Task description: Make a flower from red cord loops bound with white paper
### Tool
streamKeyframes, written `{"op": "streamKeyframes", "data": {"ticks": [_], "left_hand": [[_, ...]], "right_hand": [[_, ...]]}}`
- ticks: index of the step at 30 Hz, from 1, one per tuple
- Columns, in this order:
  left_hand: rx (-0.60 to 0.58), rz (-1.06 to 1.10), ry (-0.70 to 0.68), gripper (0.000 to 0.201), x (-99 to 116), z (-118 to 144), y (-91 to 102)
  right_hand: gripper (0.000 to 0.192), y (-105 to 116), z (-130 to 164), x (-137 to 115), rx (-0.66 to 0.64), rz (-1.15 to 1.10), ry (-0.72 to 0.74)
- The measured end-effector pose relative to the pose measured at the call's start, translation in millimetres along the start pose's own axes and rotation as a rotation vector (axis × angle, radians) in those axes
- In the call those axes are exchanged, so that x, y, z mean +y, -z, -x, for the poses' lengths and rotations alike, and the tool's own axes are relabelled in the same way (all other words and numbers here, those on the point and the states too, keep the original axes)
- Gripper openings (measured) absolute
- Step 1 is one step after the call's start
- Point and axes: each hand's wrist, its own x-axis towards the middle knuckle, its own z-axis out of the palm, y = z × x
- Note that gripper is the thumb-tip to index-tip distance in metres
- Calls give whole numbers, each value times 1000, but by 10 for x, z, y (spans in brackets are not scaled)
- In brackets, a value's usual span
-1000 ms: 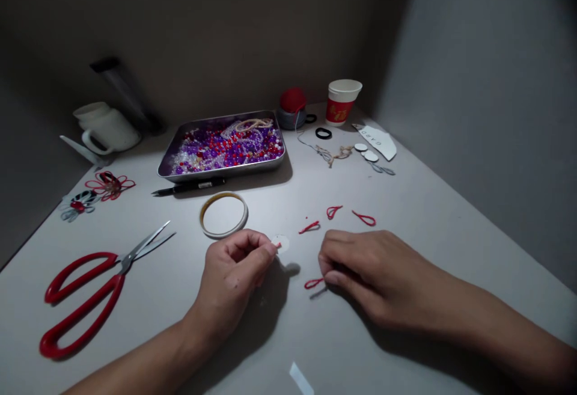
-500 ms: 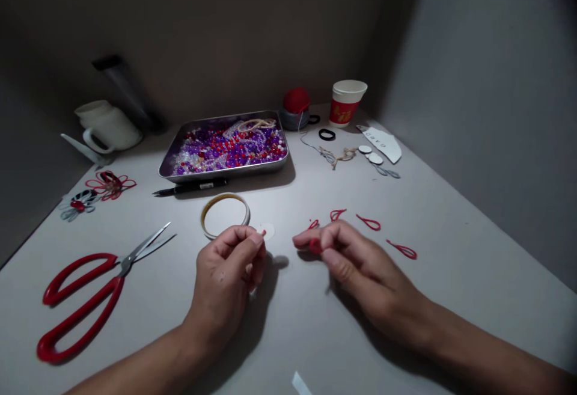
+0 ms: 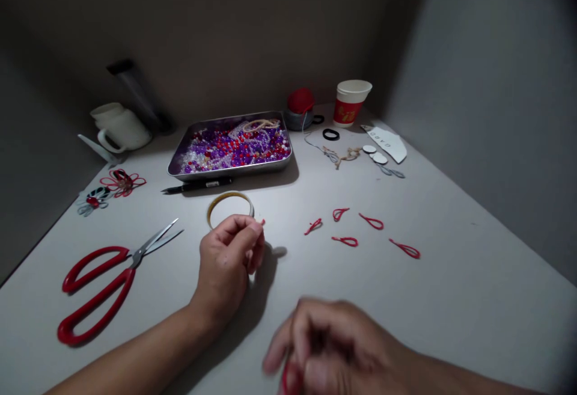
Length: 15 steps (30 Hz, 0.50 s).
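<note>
My left hand (image 3: 232, 257) is above the table in a pinch. A small red tip of cord (image 3: 263, 222) pokes out past its thumb and forefinger; the rest is hidden in the fingers. At the bottom edge, my right hand (image 3: 333, 347) is smeared by motion, its fingers curled in, with a strand of red cord (image 3: 284, 378) showing between them. Several small red cord loops (image 3: 372, 222) lie on the table beyond my right hand. Just behind my left hand is a roll of tape (image 3: 231, 195), partly covered by it.
Red-handled scissors (image 3: 135, 260) lie partly open at left. Behind are a pen (image 3: 193, 186), a metal tray (image 3: 229, 172) of beads, yarn balls (image 3: 300, 101) and a paper cup (image 3: 349, 106). Cord flowers (image 3: 122, 183) and a white jug (image 3: 124, 129) are at the far left.
My right hand has drawn back toward me, uncovering a red loop on the table. My left hand stays in its pinch. A white disc seen by its fingertips earlier no longer shows clearly.
</note>
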Motion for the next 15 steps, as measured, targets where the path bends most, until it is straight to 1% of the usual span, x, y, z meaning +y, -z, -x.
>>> {"op": "streamKeyframes", "data": {"ticks": [1,2,3,4,5,9,12,15], "left_hand": [[-32,-42,-14,12,-13,11,8],[-64,-80,-25,13,-25,21,16],[-90,-113,-33,14,-35,29,24],[-111,-141,-40,15,-42,34,30],[-125,-164,-44,16,-46,38,34],[-145,-227,-55,18,-40,55,31],[-174,-264,-69,18,-25,110,9],[-224,-268,-22,18,-13,197,-32]], "right_hand": [[17,33,-30,2,116,-88,31],[16,68,-63,8,225,-126,33],[14,104,-94,17,326,-107,9],[13,140,-121,25,397,-75,-16],[11,174,-143,34,434,-30,-39],[11,259,-180,49,481,160,-87],[12,269,-186,50,497,277,-77],[10,268,-186,50,517,338,-44]]}}
